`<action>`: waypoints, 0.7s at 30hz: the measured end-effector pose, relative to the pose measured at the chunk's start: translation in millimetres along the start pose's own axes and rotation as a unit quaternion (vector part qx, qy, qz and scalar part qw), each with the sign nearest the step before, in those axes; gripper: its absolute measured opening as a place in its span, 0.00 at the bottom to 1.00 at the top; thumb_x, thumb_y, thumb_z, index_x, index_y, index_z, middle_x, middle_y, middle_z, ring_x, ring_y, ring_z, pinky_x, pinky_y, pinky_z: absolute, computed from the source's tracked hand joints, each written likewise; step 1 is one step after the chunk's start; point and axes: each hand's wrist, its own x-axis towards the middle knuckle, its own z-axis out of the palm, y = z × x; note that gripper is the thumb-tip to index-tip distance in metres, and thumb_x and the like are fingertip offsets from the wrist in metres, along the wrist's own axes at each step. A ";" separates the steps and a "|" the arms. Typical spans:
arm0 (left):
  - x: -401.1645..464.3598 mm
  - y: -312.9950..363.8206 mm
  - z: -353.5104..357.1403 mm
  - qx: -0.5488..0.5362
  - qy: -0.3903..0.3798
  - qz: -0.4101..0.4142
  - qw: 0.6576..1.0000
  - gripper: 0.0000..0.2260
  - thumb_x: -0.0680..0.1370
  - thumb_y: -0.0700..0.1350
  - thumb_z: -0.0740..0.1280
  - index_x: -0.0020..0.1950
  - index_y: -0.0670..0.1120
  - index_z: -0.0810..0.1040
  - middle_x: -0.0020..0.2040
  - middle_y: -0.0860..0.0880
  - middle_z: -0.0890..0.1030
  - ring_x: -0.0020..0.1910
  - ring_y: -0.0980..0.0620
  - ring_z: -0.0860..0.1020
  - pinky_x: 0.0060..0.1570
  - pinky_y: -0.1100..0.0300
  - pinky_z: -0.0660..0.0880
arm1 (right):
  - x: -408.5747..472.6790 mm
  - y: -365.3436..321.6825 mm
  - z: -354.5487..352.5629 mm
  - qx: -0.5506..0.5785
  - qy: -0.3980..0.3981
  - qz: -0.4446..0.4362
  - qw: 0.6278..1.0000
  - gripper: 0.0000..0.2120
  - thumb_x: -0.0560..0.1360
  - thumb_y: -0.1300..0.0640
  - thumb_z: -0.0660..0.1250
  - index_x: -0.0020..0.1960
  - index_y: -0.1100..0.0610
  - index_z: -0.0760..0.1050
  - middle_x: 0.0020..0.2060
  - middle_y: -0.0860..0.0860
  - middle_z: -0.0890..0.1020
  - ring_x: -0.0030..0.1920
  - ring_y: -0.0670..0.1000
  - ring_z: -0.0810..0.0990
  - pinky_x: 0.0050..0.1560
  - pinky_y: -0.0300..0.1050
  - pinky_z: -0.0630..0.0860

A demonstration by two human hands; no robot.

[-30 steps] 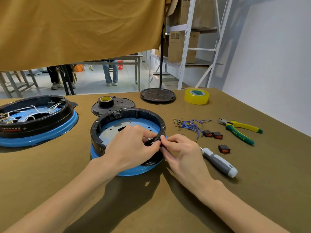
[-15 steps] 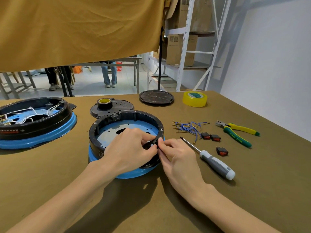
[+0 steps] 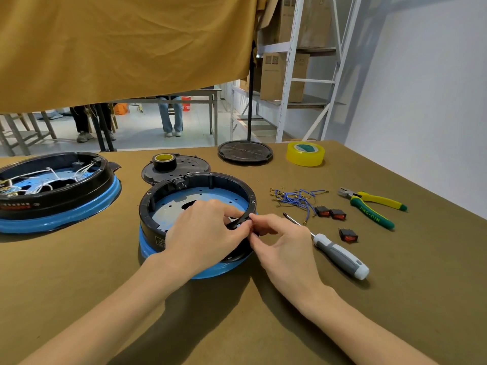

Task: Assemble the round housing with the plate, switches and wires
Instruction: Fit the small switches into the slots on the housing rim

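Head view: both hands work at the near-right rim of the round housing [image 3: 196, 204] on the worktop [image 3: 395, 299].
The left hand [image 3: 204, 233] curls its fingers over the black rim, pinching a small black part there; the right hand [image 3: 283, 243] pinches the same spot from outside. Blue wires [image 3: 295, 198], three red switches [image 3: 330, 213] and a screwdriver [image 3: 337, 255] lie to the right.

From my screwdriver [image 3: 340, 255] on the table [image 3: 395, 299], pliers [image 3: 374, 206] lie beyond to the right. Clear yellow tape [image 3: 305, 154] sits far behind it, black tape [image 3: 164, 162] far back-left on a disc. A finished wired housing [image 3: 52, 191] rests far left.
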 end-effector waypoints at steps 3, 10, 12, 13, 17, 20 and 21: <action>0.2 -1.9 -1.7 -0.010 -0.010 0.003 1.000 0.11 0.78 0.64 0.67 0.54 0.63 0.86 0.28 0.63 0.77 0.33 0.66 0.78 0.23 0.71 0.67 | -0.5 -1.0 2.7 0.003 -0.009 0.038 0.999 0.19 0.74 0.54 0.76 0.61 0.44 0.75 0.48 0.39 0.82 0.53 0.36 0.79 0.54 0.28 0.75; 1.8 -4.7 -1.3 -0.004 -0.009 0.011 1.000 0.11 0.79 0.64 0.66 0.53 0.64 0.86 0.30 0.63 0.80 0.40 0.69 0.78 0.26 0.73 0.63 | -1.4 -2.6 2.3 -0.051 -0.028 0.043 0.997 0.06 0.75 0.49 0.74 0.49 0.49 0.81 0.47 0.40 0.76 0.50 0.39 0.76 0.48 0.31 0.76; 1.6 -5.6 0.5 0.001 -0.001 0.013 1.000 0.11 0.78 0.64 0.66 0.53 0.64 0.86 0.29 0.64 0.78 0.38 0.67 0.78 0.27 0.72 0.64 | -1.5 -3.6 2.2 -0.049 -0.035 0.045 0.997 0.05 0.76 0.50 0.73 0.50 0.49 0.81 0.45 0.40 0.76 0.47 0.39 0.77 0.46 0.33 0.76; 1.0 -5.5 1.3 0.005 0.005 0.014 1.000 0.11 0.78 0.64 0.66 0.53 0.64 0.86 0.29 0.65 0.77 0.36 0.66 0.78 0.28 0.72 0.65 | -1.2 -4.2 2.9 -0.047 -0.040 0.044 0.997 0.05 0.77 0.51 0.73 0.50 0.50 0.80 0.44 0.41 0.77 0.46 0.40 0.77 0.46 0.33 0.76; 0.5 -6.0 2.5 0.012 0.015 0.026 0.999 0.14 0.77 0.65 0.62 0.53 0.65 0.86 0.28 0.65 0.75 0.35 0.66 0.77 0.27 0.71 0.64 | 1.8 -7.9 5.6 -0.053 -0.058 0.029 0.996 0.03 0.78 0.55 0.72 0.48 0.52 0.78 0.43 0.43 0.75 0.44 0.41 0.76 0.45 0.33 0.75; 1.3 -6.7 2.6 0.011 0.014 0.030 0.999 0.15 0.77 0.66 0.61 0.53 0.65 0.86 0.28 0.66 0.75 0.37 0.69 0.77 0.27 0.73 0.63 | 3.8 -10.6 6.1 -0.056 -0.055 0.021 0.997 0.05 0.77 0.57 0.72 0.45 0.52 0.76 0.41 0.42 0.72 0.44 0.40 0.74 0.43 0.32 0.73; 1.3 -6.6 2.8 0.011 0.016 0.032 0.999 0.15 0.76 0.66 0.61 0.53 0.65 0.86 0.28 0.66 0.74 0.37 0.70 0.77 0.27 0.74 0.62 | 4.4 -10.8 6.2 -0.056 -0.054 0.020 0.997 0.05 0.77 0.58 0.72 0.45 0.52 0.76 0.40 0.43 0.72 0.44 0.41 0.74 0.42 0.33 0.73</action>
